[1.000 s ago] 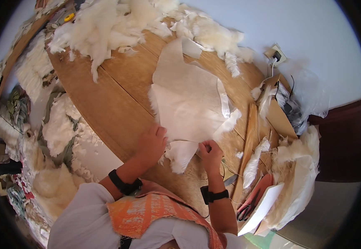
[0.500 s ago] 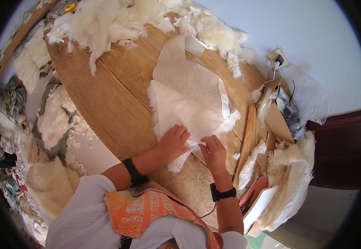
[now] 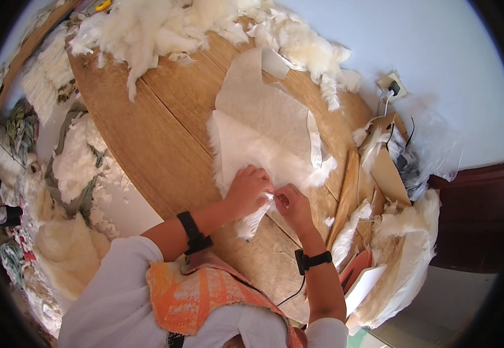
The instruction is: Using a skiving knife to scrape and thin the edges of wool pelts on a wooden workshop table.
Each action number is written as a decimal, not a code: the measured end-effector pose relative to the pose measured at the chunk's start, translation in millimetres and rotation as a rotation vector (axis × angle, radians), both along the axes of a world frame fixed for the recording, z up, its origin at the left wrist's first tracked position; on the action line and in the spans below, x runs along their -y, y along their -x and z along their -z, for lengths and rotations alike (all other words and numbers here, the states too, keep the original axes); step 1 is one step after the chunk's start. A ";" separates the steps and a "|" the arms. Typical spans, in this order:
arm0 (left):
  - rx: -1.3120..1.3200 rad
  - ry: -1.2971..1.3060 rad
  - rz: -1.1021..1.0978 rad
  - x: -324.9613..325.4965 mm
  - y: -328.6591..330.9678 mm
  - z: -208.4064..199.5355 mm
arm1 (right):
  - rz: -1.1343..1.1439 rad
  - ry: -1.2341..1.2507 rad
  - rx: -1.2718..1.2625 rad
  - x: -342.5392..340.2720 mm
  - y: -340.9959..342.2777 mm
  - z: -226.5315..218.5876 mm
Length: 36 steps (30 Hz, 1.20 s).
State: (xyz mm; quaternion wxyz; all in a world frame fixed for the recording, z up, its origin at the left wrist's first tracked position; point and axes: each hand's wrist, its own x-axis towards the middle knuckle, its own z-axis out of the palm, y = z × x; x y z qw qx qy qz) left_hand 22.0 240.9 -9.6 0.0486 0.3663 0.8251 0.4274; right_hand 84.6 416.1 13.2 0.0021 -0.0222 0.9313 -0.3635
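A white fur pelt (image 3: 252,143) lies on the wooden table in front of me, its fur showing on the near part and a greyish, suede-like backing (image 3: 266,107) facing up farther away. My left hand (image 3: 248,189) is closed on the pelt's near edge, fingers bent over it. Right beside it, my right hand (image 3: 293,207) pinches the same edge with thumb and fingertips. The gathered edge is between the two hands, and a narrow furry flap (image 3: 252,224) hangs below the left one. Whether a small tool is in my right fingers cannot be made out.
Loose cream fur (image 3: 159,29) heaps along the table's far edge (image 3: 176,110). To the right stand a cardboard box (image 3: 390,174) with a clear plastic bag (image 3: 437,151), a wall socket (image 3: 392,84) and more fur pieces (image 3: 405,255). Fur scraps (image 3: 72,249) pile up at the left.
My hands have come together: the white edge stretched between them before is now short and bunched. The right hand's fingers have curled in more. The pelt has stayed in place.
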 end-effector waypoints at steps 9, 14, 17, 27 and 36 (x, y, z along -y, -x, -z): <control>0.071 -0.033 -0.128 -9.6 -3.8 10.0 | -0.158 -0.129 -0.049 -14.7 17.2 -24.1; 0.106 -0.067 -0.139 -9.3 -2.5 8.0 | -0.297 -0.268 -0.051 -23.1 31.9 -30.9; 0.120 -0.070 -0.141 -9.2 -2.2 6.5 | -0.300 -0.304 -0.057 -22.5 32.0 -31.6; 0.120 -0.058 -0.136 -8.2 -2.5 4.0 | -0.512 -0.592 -0.065 -23.4 36.7 -38.8; 0.077 -0.098 -0.151 -9.1 -3.5 12.4 | -0.570 -0.532 0.021 -8.0 35.5 -30.0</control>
